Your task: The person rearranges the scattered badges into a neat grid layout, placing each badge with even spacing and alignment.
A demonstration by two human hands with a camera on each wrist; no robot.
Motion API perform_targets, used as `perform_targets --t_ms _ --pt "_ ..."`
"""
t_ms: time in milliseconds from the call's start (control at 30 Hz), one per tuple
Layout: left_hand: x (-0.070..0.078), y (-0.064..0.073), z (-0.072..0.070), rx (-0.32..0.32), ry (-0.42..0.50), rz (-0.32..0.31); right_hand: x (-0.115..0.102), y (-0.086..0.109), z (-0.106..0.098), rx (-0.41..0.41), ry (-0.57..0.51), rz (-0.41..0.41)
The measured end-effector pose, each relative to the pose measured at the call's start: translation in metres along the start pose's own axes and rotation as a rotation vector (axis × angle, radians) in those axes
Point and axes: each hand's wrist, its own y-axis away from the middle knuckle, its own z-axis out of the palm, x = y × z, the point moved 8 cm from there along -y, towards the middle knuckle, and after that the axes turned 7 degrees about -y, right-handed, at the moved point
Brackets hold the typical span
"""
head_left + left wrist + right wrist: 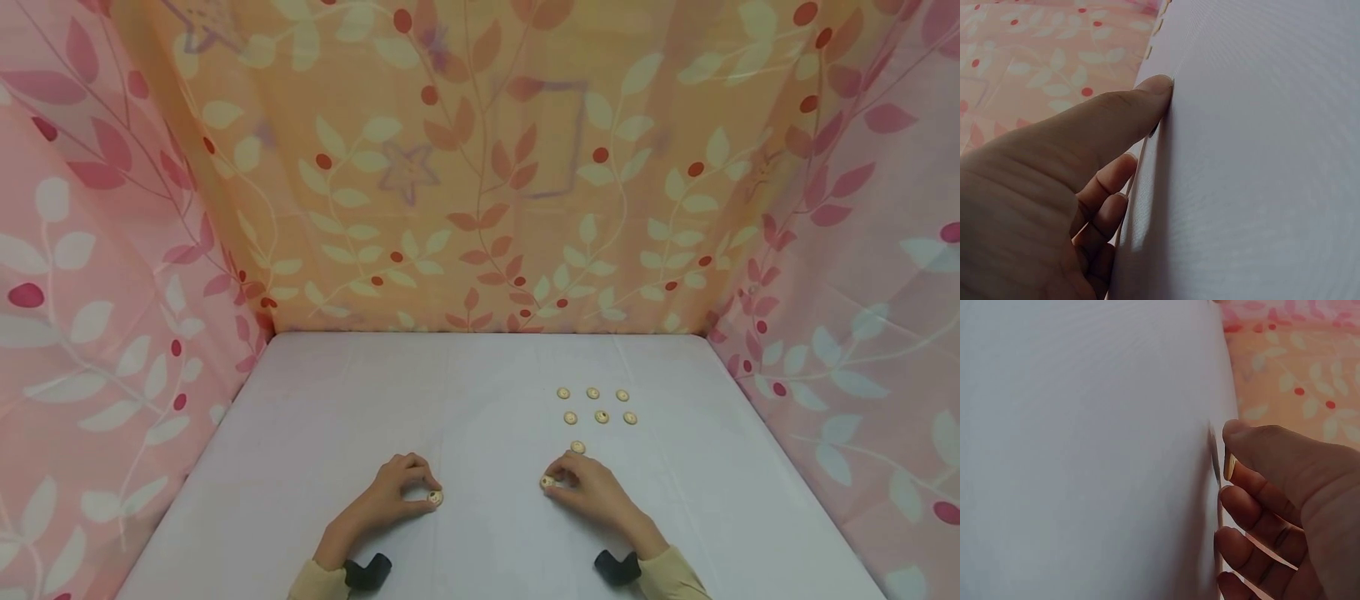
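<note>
My left hand (393, 492) pinches a small round tan disc (435, 498) with dark marks between thumb and fingers, down at the white table. In the left wrist view the thumb hides most of that disc. To the right, my right hand (592, 492) pinches another such disc (547, 482). The right wrist view shows this second disc (1229, 467) edge-on, slightly off the table surface, with the other fingers curled below it. Just beyond the right fingers lies a single tan disc (577, 447). Whether the discs are buttons or wooden tokens, I cannot tell.
Behind that single disc, several more discs lie flat in two rows, a nearer row (602, 417) and a farther row (592, 392). The white table (337, 392) is bordered by a floral cloth (480, 208) at the back and on both sides.
</note>
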Motion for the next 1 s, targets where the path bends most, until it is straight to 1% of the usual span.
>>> perform_targets --t_ms 267,467,667,767,1000 --pt "-0.001 0.0 0.001 -0.007 -0.003 -0.009 0.011 0.008 -0.01 0.003 -0.007 0.069" --pt "0.0 0.001 0.001 0.004 -0.001 0.001 0.021 0.013 -0.016 0.03 -0.002 0.083" --pt "0.001 0.001 0.0 0.002 0.004 -0.014 0.025 0.018 -0.027 0.059 -0.006 0.079" --pt "0.002 0.0 0.0 0.003 -0.002 -0.007 0.029 0.019 -0.032 0.071 0.009 0.09" --pt "0.001 0.0 -0.001 0.012 -0.004 0.003 0.042 0.022 -0.043 0.073 0.027 0.181"
